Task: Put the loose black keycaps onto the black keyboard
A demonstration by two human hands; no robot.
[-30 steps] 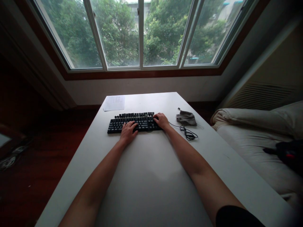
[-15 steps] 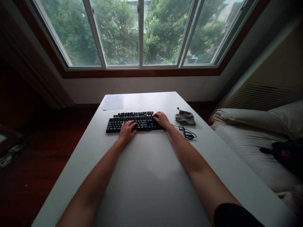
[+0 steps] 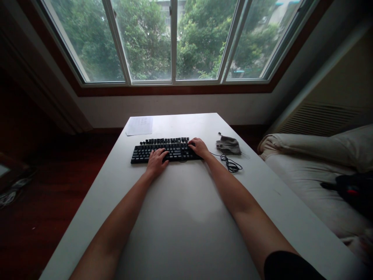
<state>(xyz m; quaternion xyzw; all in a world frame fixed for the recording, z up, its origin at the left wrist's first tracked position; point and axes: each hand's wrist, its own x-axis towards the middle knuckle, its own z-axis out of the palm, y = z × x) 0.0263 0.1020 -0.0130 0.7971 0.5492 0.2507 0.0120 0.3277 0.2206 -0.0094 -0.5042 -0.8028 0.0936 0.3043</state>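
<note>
Overall, little altered since one second ago: the whole view has shifted slightly, while both hands keep the same places on the keyboard.

Item: keyboard (image 3: 176, 151), black, full width, lying flat on the white table (image 3: 186, 202) towards its far end. Key legends too small to read.

Item: left hand (image 3: 157, 160), laid over the keyboard's near edge left of its middle; fingers somewhat apart, tips on the keys, pose as before.

Item: right hand (image 3: 199, 147), at the keyboard's right end; fingers bent, tips at the far edge, unmoved. Whether they are clamped on anything cannot be told.

Item: loose keycaps (image 3: 166, 140), black, in a row just beyond the keyboard; any lettering illegible.

Item: cable (image 3: 232, 165), black, bundled, right of the right hand.

Item: pouch (image 3: 229, 145), grey, crumpled, beyond the cable.

Item: paper sheet (image 3: 140, 126), far left corner of the table; faint print, unreadable.

Item: dark object (image 3: 355, 190) with a red mark, on the pale sofa (image 3: 303, 171) at right; mark blurred.
</note>
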